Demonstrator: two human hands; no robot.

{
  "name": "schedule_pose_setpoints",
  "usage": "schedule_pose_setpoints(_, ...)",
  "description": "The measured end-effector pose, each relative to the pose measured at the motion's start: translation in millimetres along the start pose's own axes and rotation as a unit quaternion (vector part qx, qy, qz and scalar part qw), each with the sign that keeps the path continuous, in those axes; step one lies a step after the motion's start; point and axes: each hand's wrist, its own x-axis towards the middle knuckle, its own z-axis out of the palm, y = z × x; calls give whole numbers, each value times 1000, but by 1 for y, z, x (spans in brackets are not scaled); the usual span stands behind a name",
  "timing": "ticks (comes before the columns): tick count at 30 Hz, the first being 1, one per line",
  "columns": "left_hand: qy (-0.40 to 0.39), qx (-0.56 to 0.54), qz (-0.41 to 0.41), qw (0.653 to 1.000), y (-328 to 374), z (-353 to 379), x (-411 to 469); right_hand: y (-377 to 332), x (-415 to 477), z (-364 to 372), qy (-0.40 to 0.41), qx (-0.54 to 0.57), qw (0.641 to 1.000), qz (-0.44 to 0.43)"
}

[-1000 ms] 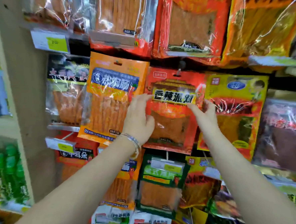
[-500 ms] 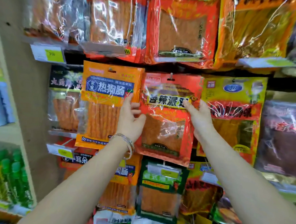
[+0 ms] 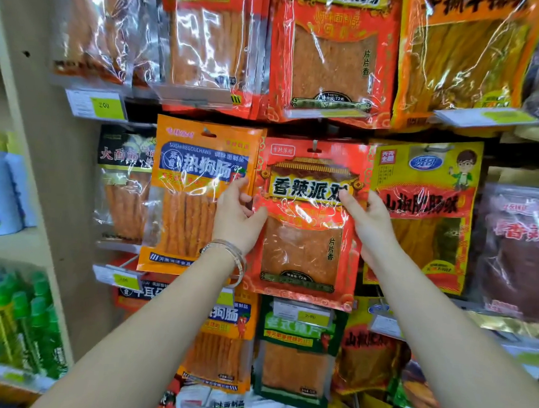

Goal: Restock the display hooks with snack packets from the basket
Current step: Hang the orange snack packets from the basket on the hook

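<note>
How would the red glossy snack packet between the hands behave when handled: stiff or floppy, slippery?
The red glossy plastic snack packet probably bends easily: its film is wrinkled. The glare suggests a slippery surface. It looks flat, so likely light.

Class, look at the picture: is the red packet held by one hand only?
No, the left hand and right hand each grip the red packet.

Light: bright, even.
Glare: white streaks on the red glossy plastic snack packet (image 3: 303,253) and the clear film wrappers (image 3: 205,42) above it.
Blur: green plastic bottles (image 3: 18,324) lower left of it.
</note>
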Motion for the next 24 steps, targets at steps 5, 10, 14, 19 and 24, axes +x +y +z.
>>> schedule_pose_setpoints(5, -14, 17, 9, 1000, -4, -2, -5, 16, -7, -1, 65, -90, 994, -12)
schedule_pose_setpoints(10, -19, 28, 9, 999, -3, 0, -9, 28, -30, -3, 89, -220, 964, -120)
schedule_pose_setpoints(14, -30, 33, 23, 999, -2, 6, -16, 33, -42, -5, 104, -313, 932, -149)
schedule_pose_setpoints(19, -35, 38, 66, 997, 7, 24, -29, 23, -50, -26, 122, -323, 919, -190)
schedule_pose_setpoints(24, -108, 39, 140, 983, 27, 56, -43, 3, -35, -82, 236, -349, 888, -183)
